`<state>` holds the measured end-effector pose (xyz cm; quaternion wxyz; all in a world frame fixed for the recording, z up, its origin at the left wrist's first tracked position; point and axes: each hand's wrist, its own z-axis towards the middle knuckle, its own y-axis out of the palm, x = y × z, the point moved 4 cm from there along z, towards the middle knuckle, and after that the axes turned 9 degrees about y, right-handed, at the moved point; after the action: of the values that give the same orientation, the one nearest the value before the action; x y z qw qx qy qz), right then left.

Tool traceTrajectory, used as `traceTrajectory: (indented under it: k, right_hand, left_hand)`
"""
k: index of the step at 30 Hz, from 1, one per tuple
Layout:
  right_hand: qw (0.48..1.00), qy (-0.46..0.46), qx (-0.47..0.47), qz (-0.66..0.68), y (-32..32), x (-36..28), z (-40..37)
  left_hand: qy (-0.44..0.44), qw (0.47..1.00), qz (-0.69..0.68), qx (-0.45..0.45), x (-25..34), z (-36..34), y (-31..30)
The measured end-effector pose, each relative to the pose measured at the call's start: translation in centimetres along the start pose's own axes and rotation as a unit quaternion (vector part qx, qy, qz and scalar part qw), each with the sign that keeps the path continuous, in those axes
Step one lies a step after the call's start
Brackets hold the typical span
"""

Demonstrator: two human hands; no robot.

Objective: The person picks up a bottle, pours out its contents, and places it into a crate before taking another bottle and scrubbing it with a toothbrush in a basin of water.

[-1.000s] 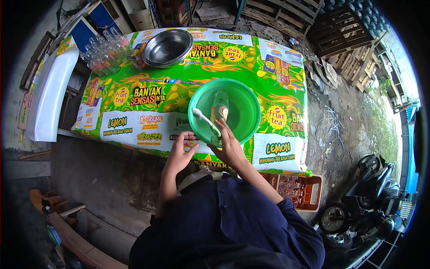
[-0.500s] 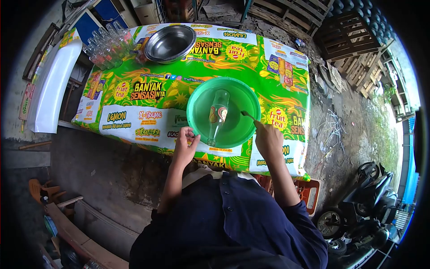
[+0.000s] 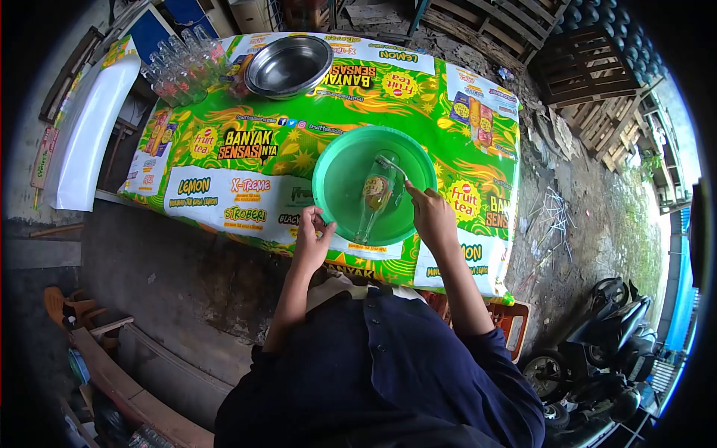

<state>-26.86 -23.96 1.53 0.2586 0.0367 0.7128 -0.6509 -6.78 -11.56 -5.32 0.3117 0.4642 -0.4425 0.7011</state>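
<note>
A clear glass bottle (image 3: 376, 193) with a printed label lies in a green plastic basin (image 3: 323, 160), its neck toward me. My right hand (image 3: 435, 218) grips the slim handle of a small brush (image 3: 390, 165), which looks like a toothbrush. The brush head rests at the bottle's base end, over the glass. At the basin's near-left rim is my left hand (image 3: 312, 233), fingers curled and thumb against the edge. Its fingertips are partly hidden.
Several glass bottles (image 3: 183, 71) stand at the table's far left, beside a steel bowl (image 3: 287, 66). A printed green cloth (image 3: 358, 108) covers the table. A red crate (image 3: 515, 328) sits below the right edge; a motorcycle (image 3: 597, 351) is farther right.
My right hand has shifted slightly left and toward me, swinging the brush head over the bottle's base end. The bottle has turned, showing another side of its label. My left hand stays at the rim.
</note>
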Motion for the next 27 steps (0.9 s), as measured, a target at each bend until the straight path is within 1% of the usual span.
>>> traceTrajectory:
  k: [2,5,6,8,9,11,12,15,18,21,22,23,26,27]
  right_hand:
    - [0.999,0.008,0.027,-0.034,0.7,0.4,1.0]
    - [1.000,-0.009,0.002,-0.027,-1.1,-0.7,-1.2]
    - [0.999,-0.031,-0.010,-0.030,-1.6,-1.2,-2.6]
    - [0.996,-0.076,-0.034,-0.034,-2.3,-1.8,-5.0]
    - [0.997,-0.067,-0.024,-0.034,-2.3,-1.5,-4.9]
    - [0.998,-0.048,-0.005,-0.034,-1.7,-0.4,-4.3]
    - [0.997,-0.044,0.020,-0.056,-1.2,0.2,-3.2]
    - [0.994,-0.022,0.074,-0.078,-0.3,1.0,0.0]
    - [0.989,-0.035,0.092,-0.108,-0.3,0.2,1.3]
    - [0.988,-0.053,0.073,-0.127,-0.2,-1.0,2.3]
    - [0.987,-0.072,0.088,-0.116,0.1,-1.1,2.7]
    - [0.989,-0.081,0.065,-0.110,0.4,-1.3,2.7]
    - [0.992,-0.101,-0.011,-0.074,0.7,-2.3,1.6]
    - [0.994,-0.095,-0.006,-0.056,0.1,-2.5,0.7]
  left_hand:
    - [-0.007,1.000,-0.007,0.002,-0.2,-0.1,0.1]
    - [-0.012,1.000,-0.013,0.005,0.0,0.1,0.1]
    - [-0.015,1.000,-0.013,0.006,0.1,-0.1,0.0]
    - [-0.020,0.998,0.053,0.010,0.5,-0.2,-0.1]
    - [-0.023,0.996,0.085,0.010,0.9,-0.3,-0.1]
    - [0.028,0.991,0.123,0.041,2.4,-0.1,0.0]
    - [0.055,0.987,0.142,0.057,3.4,-0.1,0.0]
    - [0.139,0.973,0.180,0.024,6.4,0.1,0.6]
    - [0.164,0.963,0.212,-0.027,7.8,-0.3,2.0]
    - [0.152,0.958,0.237,-0.052,7.6,-0.6,3.1]
    - [0.147,0.958,0.240,-0.058,7.2,-0.7,3.2]
    - [0.141,0.957,0.244,-0.064,6.9,-0.7,3.2]
    - [0.138,0.955,0.261,-0.034,6.4,-0.5,2.4]
    - [0.139,0.953,0.268,-0.022,6.1,-0.5,2.1]
